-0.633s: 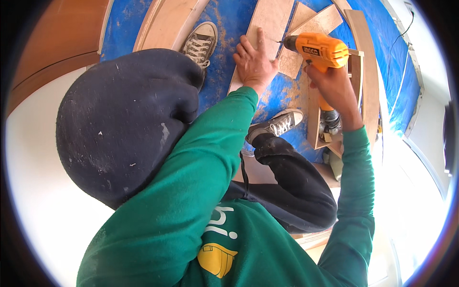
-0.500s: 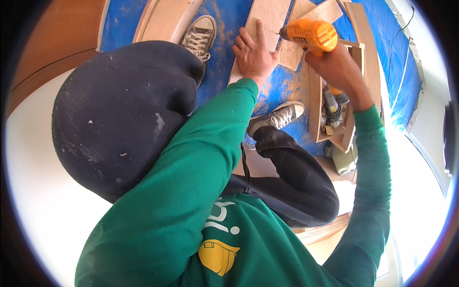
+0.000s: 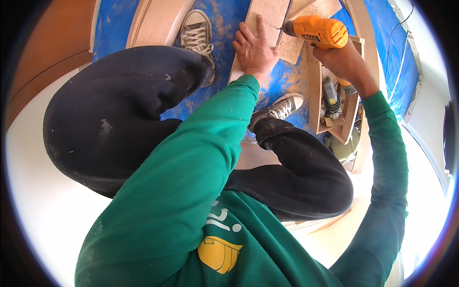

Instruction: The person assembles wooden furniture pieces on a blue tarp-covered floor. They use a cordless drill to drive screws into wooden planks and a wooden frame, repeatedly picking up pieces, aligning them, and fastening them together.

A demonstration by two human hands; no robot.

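Observation:
My left hand (image 3: 255,49) lies on a light wooden board (image 3: 269,14), fingers apart, the index finger stretched along it. Wrapped round the handle of an orange power drill (image 3: 320,31) is my right hand (image 3: 345,62). The drill is held on its side, its chuck toward the left. A thin bit (image 3: 279,28) reaches from the chuck to the board's right edge area, just right of my left hand; whether its tip touches the wood I cannot tell.
An open wooden tool tray (image 3: 314,95) at the right holds a grey power tool (image 3: 331,93). More wood pieces (image 3: 321,8) lie beyond the drill. A curved wooden piece (image 3: 158,21) stands left of my shoe (image 3: 196,33). Sawdust covers parts of the blue sheet (image 3: 222,28).
My right hand and the drill have shifted slightly right, and the drill sits more level. My left hand stays on the board. My left knee has moved a little.

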